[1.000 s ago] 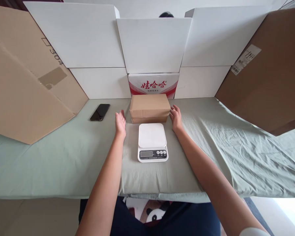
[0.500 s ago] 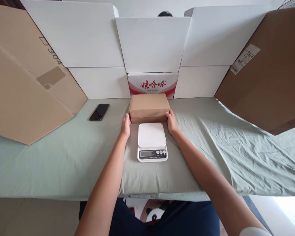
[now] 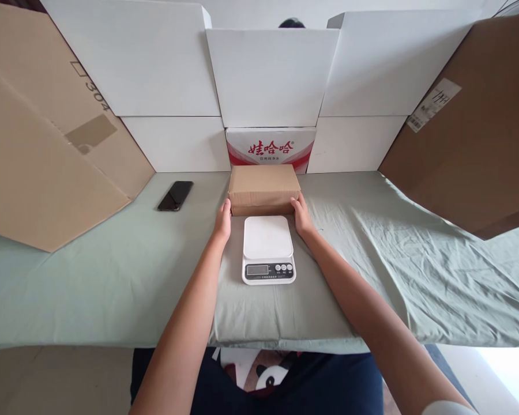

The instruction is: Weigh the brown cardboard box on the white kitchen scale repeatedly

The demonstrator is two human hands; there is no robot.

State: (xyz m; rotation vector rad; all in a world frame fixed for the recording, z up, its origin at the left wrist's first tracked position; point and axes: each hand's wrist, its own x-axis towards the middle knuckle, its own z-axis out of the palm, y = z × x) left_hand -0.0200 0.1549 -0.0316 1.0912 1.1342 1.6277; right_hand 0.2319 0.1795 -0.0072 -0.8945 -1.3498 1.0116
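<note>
A closed brown cardboard box [image 3: 264, 183] sits in the middle of the cloth, just behind a white digital kitchen scale [image 3: 268, 237]. My left hand [image 3: 223, 219] grips the box at its left front corner, thumb toward the front. On the opposite side, my right hand [image 3: 301, 214] holds the right front corner; its thumb rests on the front face and the other fingers are partly hidden along the side. The scale's platform bears nothing, its display looks blank, and its buttons face me.
A black smartphone [image 3: 175, 196] lies left of the box. White boxes [image 3: 272, 78] form a wall at the back, with a red-lettered carton [image 3: 270, 148] below. Large cardboard panels [image 3: 34, 132] flank both sides. Greenish cloth [image 3: 155, 288] covers the table, wrinkled at right.
The view has shifted very slightly. Both hands keep their places on the box, and the box and scale stay where they were.
</note>
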